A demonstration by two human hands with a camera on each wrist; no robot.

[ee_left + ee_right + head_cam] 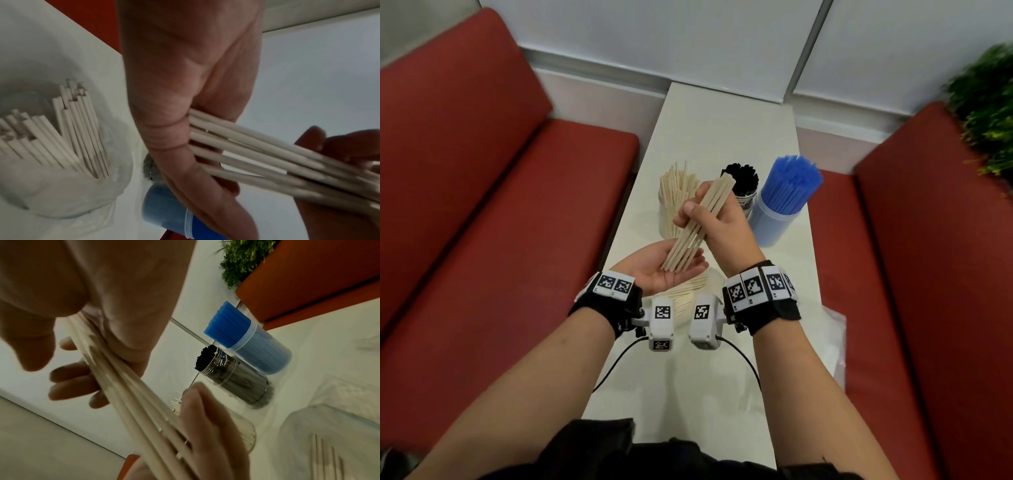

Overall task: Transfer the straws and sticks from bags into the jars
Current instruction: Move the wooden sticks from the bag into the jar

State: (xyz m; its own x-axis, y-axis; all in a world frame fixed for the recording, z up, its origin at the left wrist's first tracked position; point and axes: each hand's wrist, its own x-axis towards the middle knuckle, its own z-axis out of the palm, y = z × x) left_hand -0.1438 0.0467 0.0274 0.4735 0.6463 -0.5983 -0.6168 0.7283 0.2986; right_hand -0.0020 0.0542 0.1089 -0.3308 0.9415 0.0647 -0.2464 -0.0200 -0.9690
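My right hand (717, 224) grips a bundle of wooden sticks (700, 222) held slanted above the white table (722, 137). The bundle's lower ends rest on the upturned palm of my left hand (666, 270), whose fingers lie relaxed. In the left wrist view the stick ends (236, 146) butt against that palm. Just behind the hands stands a clear jar of wooden sticks (671, 205). To its right are a jar of black straws (743, 183) and a jar of blue straws (782, 205). A clear bag with more sticks (685, 299) lies under my wrists.
Red bench seats (482, 205) flank the narrow table on both sides. An empty clear plastic bag (834, 342) hangs over the table's right edge. A green plant (986, 109) sits at the far right, and white wall panels close off the table's far end.
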